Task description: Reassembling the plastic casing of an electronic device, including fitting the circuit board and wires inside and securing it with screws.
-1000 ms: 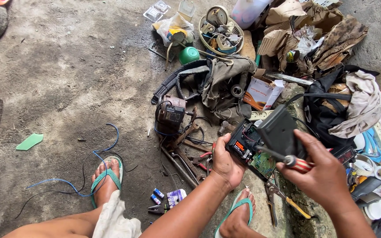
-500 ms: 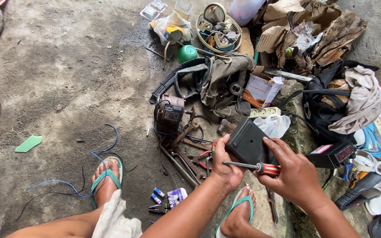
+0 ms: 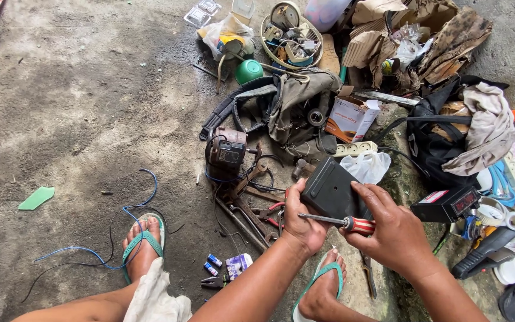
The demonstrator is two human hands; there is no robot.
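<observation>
1 black box (image 3: 331,192) in left hand (image 3: 303,222) grip | 1 screwdriver (image 3: 341,222) pinched in right hand (image 3: 391,229) | 2 batteries (image 3: 212,264)

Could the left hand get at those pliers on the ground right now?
Probably not at once: the left hand is busy holding the black box. The pliers lie uncovered just beside it, so once freed, the way looks open.

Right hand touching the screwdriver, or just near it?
Touching. Head view: right hand has its fingers wrapped over the screwdriver at its striped handle, no gap visible.
</observation>
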